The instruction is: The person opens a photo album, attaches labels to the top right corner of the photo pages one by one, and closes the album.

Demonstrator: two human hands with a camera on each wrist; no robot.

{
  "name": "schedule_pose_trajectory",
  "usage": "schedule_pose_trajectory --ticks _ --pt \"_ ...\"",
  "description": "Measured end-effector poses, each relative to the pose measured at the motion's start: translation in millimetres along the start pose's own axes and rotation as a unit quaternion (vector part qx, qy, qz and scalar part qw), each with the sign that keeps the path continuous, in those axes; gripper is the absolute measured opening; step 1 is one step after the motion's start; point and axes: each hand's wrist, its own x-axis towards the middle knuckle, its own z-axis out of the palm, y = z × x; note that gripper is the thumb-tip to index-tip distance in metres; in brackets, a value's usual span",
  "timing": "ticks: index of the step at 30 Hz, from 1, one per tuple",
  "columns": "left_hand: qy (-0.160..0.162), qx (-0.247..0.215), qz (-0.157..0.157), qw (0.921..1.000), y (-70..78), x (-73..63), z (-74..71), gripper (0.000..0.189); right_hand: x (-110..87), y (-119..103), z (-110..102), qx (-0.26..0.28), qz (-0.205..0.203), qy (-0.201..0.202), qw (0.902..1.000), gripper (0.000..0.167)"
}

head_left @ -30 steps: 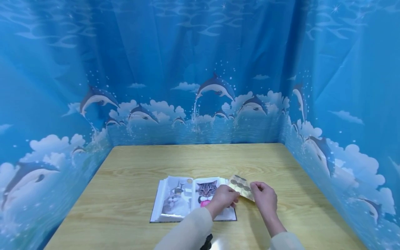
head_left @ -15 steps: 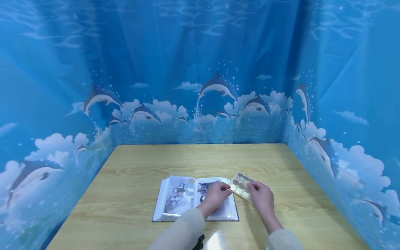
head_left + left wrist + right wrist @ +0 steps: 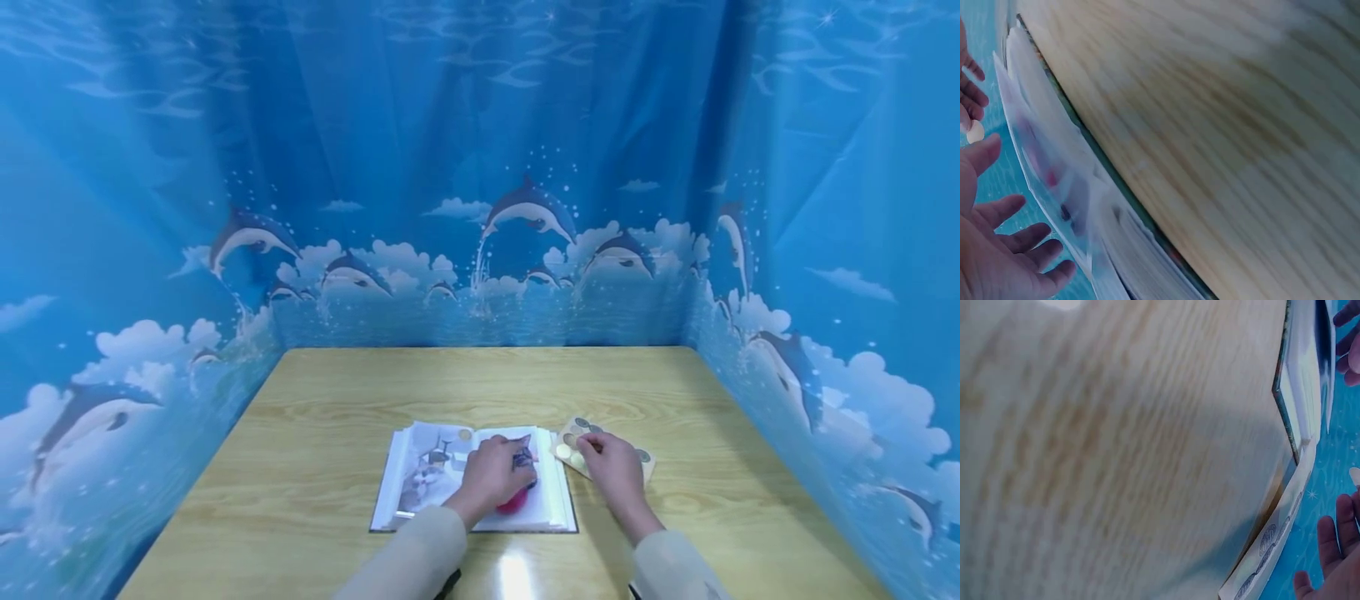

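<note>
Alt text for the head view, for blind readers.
A person's left hand is over the right page of an open photo album, the right hand over a sticker sheet beside it. A dolphin curtain hangs behind the wooden table.

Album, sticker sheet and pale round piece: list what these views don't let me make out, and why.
Head view: part of the right-hand picture in the album, covered by the left grip.
Head view: part of the sticker sheet, covered by the right grip; its markings are too small.
Left wrist view: the page pictures, blurred and steeply slanted.
Right wrist view: part of the pale round piece, cut off by the right edge.
</note>
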Motion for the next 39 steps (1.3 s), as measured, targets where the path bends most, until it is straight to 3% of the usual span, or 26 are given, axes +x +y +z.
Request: schedule_pose_trajectory --ticks 5,12,25,39 --pt "-0.024 0.071 0.0 0.9972 -2.4 -7.6 2.4 0.066 4.8 -0.4 6.1 -0.036 -0.033 -0.01 0.9987 0.018" --pt "-0.029 0.12 -0.001 0.9923 -4.4 -16.1 5.9 0.07 13.7 -3.8 15.6 -0.099 -0.082 -0.034 0.9912 0.016" --pt "-0.054 0.131 -0.013 0.9899 -5.8 -24.1 6.7 0.076 27.9 -11.7 31.7 -0.193 -0.181 -0.045 0.9633 0.017" --pt "-0.066 0.135 -0.025 0.9884 -5.5 -21.2 8.2 0.077 36.8 -24.2 53.2 -0.22 -0.247 -0.023 0.9436 0.012"
